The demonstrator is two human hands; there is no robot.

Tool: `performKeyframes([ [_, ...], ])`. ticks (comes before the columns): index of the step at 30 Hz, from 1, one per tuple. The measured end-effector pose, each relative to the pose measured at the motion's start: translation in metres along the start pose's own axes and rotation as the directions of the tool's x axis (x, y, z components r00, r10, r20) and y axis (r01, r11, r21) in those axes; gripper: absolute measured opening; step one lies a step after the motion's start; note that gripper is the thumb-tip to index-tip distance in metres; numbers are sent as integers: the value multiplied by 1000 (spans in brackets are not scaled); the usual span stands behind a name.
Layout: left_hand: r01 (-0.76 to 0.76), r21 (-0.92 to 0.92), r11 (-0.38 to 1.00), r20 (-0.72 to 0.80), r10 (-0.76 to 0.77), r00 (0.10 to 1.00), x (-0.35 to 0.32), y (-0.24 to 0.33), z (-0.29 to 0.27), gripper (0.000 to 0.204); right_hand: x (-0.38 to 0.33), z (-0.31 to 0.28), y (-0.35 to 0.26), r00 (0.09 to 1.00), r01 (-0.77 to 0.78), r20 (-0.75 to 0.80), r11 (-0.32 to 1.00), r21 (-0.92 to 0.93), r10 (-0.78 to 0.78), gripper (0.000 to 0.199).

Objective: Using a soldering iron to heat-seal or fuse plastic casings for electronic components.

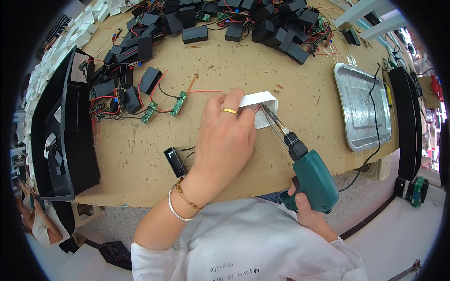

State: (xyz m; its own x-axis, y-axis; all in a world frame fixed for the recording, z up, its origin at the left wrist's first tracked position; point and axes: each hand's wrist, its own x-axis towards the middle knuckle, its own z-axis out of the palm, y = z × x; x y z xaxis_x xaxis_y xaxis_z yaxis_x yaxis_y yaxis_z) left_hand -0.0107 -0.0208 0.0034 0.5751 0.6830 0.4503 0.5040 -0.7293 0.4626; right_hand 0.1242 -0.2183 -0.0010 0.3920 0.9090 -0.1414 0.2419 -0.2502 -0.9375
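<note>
A white box-shaped plastic casing [262,97] is held on the table by my left hand [227,129], with fingers curled over its near-left side. My right hand [310,218] grips the handle of a green pistol-shaped soldering iron [316,180]. Its metal tip points into the casing's opening, close to a thin red wire [257,107]; whether they touch I cannot tell. Beside my left wrist lies a small black open holder [175,162], its black wires running under the hand. Green circuit boards [178,104] with red wires lie left of my fingers.
Black boxes with wires and boards [194,34] are heaped along the back and left. A black bin [84,154] stands at the left edge, white casings [79,37] behind it. Right, a metal tray [368,110] has a black cord [371,105] crossing it. Another person [47,225] is at lower left.
</note>
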Motion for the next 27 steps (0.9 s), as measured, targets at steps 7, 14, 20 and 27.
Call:
performKeyframes([
  [7, -6, 1, 1000, -4, 6, 1000, 0, 0, -1, 10, 2, 0, 9, 999, 54, 2, 998, 25, -54, 49],
  [14, -45, 51, 998, 8, 44, 999, 0, -1, -1, 11, -4, -3, 24, 985, 173, -57, 971, 164, -165, 50],
  [20, -40, 42, 998, 23, 39, 999, -1, 2, -1, 9, -7, -4, 13, 997, 48, -71, 963, 267, -30, 74],
  [27, -67, 94, 993, 12, 66, 998, 4, 7, -10, 19, 0, -2, 10, 990, 91, -132, 936, 340, -48, 71],
])
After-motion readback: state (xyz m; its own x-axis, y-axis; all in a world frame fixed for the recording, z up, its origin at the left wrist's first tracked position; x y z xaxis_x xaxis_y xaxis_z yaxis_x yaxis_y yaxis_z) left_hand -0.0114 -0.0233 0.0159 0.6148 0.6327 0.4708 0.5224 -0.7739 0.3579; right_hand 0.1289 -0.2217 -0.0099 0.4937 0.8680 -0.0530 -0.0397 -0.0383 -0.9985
